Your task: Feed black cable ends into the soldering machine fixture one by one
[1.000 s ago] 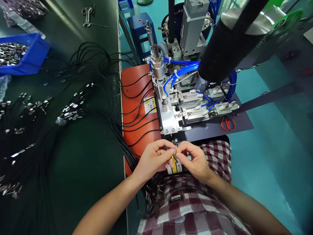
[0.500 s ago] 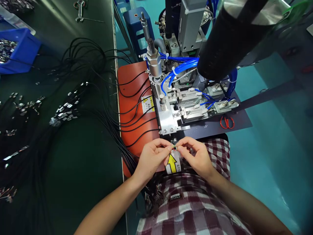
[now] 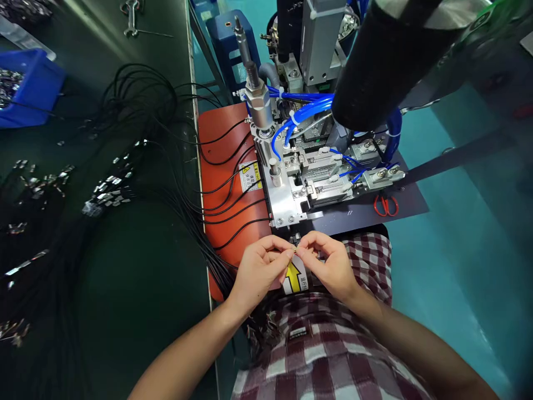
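Machine [image 3: 287, 203] walls off the space just ahead of my fingers [image 3: 275, 242]; black cylinder [image 3: 375, 72] rises over its right side. Left: black cables [image 3: 183, 214] drape across orange cover [image 3: 219, 122] onto table [image 3: 141, 294], barring a low sweep. Bare stretch of table nearer me passable. Right, past my plaid-covered lap [image 3: 370, 261]: open floor [image 3: 441, 272].

Floor [image 3: 437, 278]: glossy teal, spreading out to your right
Workbench [image 3: 137, 272]: dark green top on your left, pale-edged
Stool [image 3: 225, 41]: blue, far side, just right of the workbench
Light: pale streak [image 3: 109, 40] on the workbench's far part
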`<state>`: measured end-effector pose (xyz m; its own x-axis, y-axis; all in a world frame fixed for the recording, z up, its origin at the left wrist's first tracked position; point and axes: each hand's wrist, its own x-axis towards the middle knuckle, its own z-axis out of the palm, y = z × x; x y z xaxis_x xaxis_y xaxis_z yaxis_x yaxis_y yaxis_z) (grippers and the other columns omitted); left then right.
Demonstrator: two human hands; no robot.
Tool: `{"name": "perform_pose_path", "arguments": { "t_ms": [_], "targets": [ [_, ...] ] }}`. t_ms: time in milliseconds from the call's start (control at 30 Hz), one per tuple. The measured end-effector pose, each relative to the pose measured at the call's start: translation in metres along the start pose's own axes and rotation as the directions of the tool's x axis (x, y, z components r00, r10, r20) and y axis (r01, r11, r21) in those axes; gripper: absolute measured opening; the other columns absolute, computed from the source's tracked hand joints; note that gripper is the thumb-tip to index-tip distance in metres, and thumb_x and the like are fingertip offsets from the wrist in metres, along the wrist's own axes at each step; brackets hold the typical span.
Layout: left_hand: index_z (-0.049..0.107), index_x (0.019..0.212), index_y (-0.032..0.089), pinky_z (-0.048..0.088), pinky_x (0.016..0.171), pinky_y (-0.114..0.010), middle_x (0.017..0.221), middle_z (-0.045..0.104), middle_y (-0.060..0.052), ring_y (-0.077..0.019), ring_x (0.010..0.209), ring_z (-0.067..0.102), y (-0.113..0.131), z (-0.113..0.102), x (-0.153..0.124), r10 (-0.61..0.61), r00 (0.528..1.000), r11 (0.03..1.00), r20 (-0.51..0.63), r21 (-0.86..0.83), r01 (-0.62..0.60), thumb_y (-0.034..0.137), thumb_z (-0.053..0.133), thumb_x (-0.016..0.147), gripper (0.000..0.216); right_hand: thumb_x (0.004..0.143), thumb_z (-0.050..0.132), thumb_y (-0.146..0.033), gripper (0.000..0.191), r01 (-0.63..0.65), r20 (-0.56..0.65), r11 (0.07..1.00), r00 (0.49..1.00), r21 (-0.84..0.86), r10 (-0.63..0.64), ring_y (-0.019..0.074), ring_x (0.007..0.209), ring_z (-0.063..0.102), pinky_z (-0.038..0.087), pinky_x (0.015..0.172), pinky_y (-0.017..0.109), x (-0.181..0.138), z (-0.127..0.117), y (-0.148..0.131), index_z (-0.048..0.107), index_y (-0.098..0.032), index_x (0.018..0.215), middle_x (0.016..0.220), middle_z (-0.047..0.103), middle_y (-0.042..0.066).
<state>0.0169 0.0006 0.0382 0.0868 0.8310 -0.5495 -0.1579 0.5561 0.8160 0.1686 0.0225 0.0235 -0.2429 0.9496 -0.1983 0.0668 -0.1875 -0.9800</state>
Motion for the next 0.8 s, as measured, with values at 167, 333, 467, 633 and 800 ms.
{"name": "perform_pose_path", "arguments": {
  "t_ms": [167,333,467,633,800],
  "targets": [
    [0.058,0.083,0.015,0.034,0.043,-0.016,0.043,0.051,0.006,-0.0049,0.038,0.040,-0.0009,-0.0001,-0.0011,0.018,1.000,0.998,0.008,-0.060,-0.018,0.032,0.066,0.082,0.019,0.083,0.061,-0.025,0.012,-0.033,0.036,0.997,0.999,0.066,0.031,0.0094,0.053,0.046,0.039,0.052,0.022,-0.0027,0.0033,0.0032,0.057,-0.018,0.074,0.062,0.051,-0.004],
    [0.058,0.083,0.014,0.032,0.043,-0.016,0.043,0.052,0.006,-0.0048,0.038,0.041,-0.0016,-0.0003,-0.0003,0.008,1.000,0.998,0.013,-0.055,-0.007,0.033,0.066,0.082,0.020,0.085,0.059,-0.025,0.012,-0.020,0.038,0.998,0.999,0.060,0.018,0.0095,0.055,0.047,0.039,0.054,0.022,-0.0038,0.0019,0.0067,0.057,-0.018,0.076,0.063,0.052,-0.004],
    [0.058,0.079,0.013,0.031,0.043,-0.015,0.041,0.051,0.006,-0.0041,0.037,0.041,0.0009,0.0009,0.0004,-0.002,1.000,0.998,-0.003,-0.064,0.002,0.033,0.069,0.079,0.023,0.086,0.059,-0.028,0.011,-0.038,0.031,0.999,0.999,0.034,0.036,0.0108,0.056,0.052,0.042,0.054,0.023,-0.0034,-0.0037,0.0090,0.061,-0.018,0.083,0.070,0.058,-0.001],
    [0.058,0.078,0.013,0.032,0.043,-0.015,0.041,0.051,0.006,-0.0041,0.038,0.041,0.0003,0.0008,0.0009,0.002,1.000,0.998,0.015,-0.056,-0.001,0.032,0.067,0.080,0.022,0.084,0.065,-0.023,0.005,0.114,-0.035,0.979,0.992,-0.169,-0.122,0.0130,0.066,0.057,0.045,0.061,0.024,-0.0051,-0.0030,0.0092,0.067,-0.019,0.083,0.078,0.065,0.002],
    [0.059,0.082,0.014,0.033,0.044,-0.016,0.044,0.052,0.006,-0.0048,0.039,0.043,-0.0067,0.0011,0.0003,0.069,0.997,0.996,-0.018,-0.062,-0.070,0.031,0.067,0.081,0.019,0.085,0.061,-0.023,0.012,0.110,-0.040,0.976,0.992,-0.188,-0.119,0.0126,0.064,0.053,0.042,0.059,0.025,-0.0053,0.0002,0.0066,0.061,-0.018,0.074,0.072,0.060,0.001]
  ]
}}
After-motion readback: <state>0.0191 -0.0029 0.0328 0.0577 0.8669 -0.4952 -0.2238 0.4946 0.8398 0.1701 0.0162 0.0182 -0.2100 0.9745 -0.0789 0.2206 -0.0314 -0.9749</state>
